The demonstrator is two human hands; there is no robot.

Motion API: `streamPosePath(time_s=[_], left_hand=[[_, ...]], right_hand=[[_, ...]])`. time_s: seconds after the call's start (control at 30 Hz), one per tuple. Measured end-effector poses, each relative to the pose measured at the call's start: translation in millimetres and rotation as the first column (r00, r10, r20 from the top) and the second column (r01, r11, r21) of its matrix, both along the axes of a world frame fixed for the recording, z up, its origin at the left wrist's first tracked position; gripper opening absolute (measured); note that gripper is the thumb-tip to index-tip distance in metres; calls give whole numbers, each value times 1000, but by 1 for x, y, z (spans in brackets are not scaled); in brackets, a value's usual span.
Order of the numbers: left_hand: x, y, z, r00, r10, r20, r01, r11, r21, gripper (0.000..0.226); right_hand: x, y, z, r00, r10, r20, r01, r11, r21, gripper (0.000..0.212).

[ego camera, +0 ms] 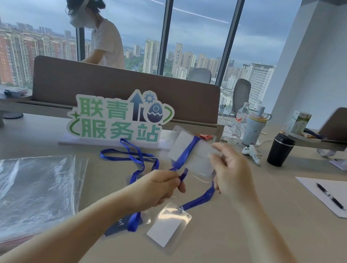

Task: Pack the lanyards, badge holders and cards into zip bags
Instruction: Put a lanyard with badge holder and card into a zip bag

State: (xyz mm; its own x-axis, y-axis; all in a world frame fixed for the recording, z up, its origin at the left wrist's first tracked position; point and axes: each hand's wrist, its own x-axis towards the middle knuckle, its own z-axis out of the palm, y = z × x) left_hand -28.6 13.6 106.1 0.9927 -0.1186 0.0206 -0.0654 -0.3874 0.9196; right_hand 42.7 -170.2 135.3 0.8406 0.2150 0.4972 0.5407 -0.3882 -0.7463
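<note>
Pinched tight in the left hand (159, 187), thumb against fingers, is a blue lanyard (183, 156), its strap running up from that grip across a clear zip bag (191, 155) held in the air. Right hand (232, 175) is raised just beside it, fingers curled onto the bag's right edge; motion blur there, so how firmly it grips I cannot tell. Down on the tabletop (229, 244), a clear badge holder with a white card (169, 224) lies below the hands, clipped to a blue strap (201, 199) that climbs toward the right hand. Another blue lanyard (129, 155) sprawls in loops in front of the green-lettered sign (119, 117). Over at the left edge sits a flat stack of empty zip bags (26, 194), well apart from the hands. Paper and a pen (330, 196) rest far right.
</note>
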Motion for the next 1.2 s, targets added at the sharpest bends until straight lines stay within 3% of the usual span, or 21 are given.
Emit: streamPosePath(time_s=[0.07,0.13,0.2,0.23,0.37,0.5,0.6,0.7,0.8,0.87,1.07,1.13,1.2], left_hand=[[-4,6,3,999,-10,36,-3,936,352,26],[-9,13,13,994,-68,91,0,797,604,23],[-14,20,25,978,-104,181,-55,709,703,20],[-14,24,30,967,-96,235,-99,710,697,19],[-16,31,37,932,-1,362,-167,885,434,10],[-18,40,27,988,22,150,-14,998,-57,15],[-24,37,17,999,-31,15,34,895,-445,11],[-23,32,8,1000,-26,-18,10,787,-617,6],[-22,23,3,999,35,-23,-41,653,-757,24],[-24,16,0,993,112,-46,-100,541,-835,39],[-31,8,-5,971,157,-182,-225,324,-919,31],[-32,8,-6,959,164,-232,-270,278,-922,25],[-32,9,-9,931,243,-273,-340,295,-893,22]], right_hand=[[-3,-1,-4,991,-75,112,102,961,-258,31],[-9,-2,-5,991,-75,113,117,897,-427,32],[-14,-1,-3,999,-12,39,31,849,-527,30],[-16,-1,-1,999,45,-23,-50,834,-550,28],[-25,-2,2,905,299,-303,-408,812,-418,27],[-24,-4,0,791,476,-385,-551,827,-109,22],[-22,-1,-5,779,525,-342,-540,840,58,15],[-23,9,-11,773,553,-311,-489,832,263,16],[-24,20,-14,809,516,-284,-397,833,385,19],[-25,26,-15,837,478,-265,-363,849,384,21],[-25,37,-23,953,194,-235,-124,951,284,22],[-26,42,-29,975,116,-188,-69,968,240,24],[-29,45,-34,985,80,-154,-51,981,185,22]])
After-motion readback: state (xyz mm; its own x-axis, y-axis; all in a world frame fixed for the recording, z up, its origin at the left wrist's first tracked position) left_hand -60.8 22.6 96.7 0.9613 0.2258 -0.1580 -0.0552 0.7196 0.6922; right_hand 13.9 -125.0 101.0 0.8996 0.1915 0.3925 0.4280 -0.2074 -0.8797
